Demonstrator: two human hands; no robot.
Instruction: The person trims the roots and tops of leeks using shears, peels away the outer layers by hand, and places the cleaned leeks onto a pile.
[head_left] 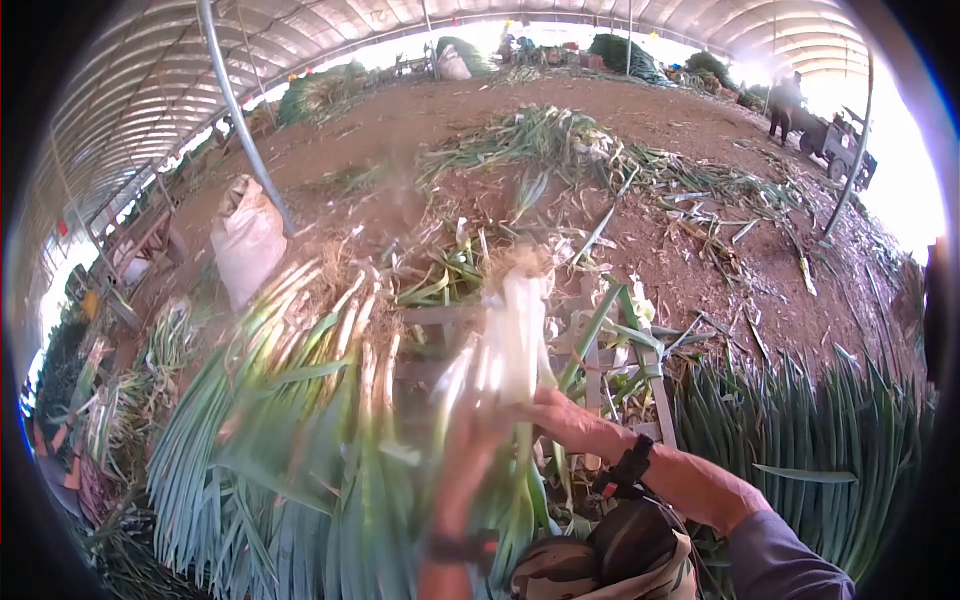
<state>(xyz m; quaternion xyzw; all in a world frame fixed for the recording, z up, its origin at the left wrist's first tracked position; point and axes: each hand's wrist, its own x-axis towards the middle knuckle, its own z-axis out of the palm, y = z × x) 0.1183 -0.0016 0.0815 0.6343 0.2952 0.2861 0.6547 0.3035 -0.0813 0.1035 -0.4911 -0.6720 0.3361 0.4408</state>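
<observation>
A bundle of green onions (518, 335) stands upright at the centre, white stalks and roots upward, leaves hanging below. Wrapped around its stalks from the right is my right hand (545, 408), with a black band on the wrist. My left hand (478, 425) is at the lower left side of the same stalks; motion blur smears its fingers, and what it grips cannot be made out. To the left lies a large pile of green onions (290, 440), roots toward the top and long green leaves toward me.
A wooden crate or rack (662, 405) is partly visible behind the bundle. More onion leaves (800, 450) lie at right. A white sack (246, 240) stands beside a metal pole (235, 110). Leaf scraps (560, 140) litter the soil. A person (785, 105) stands near a vehicle (838, 145).
</observation>
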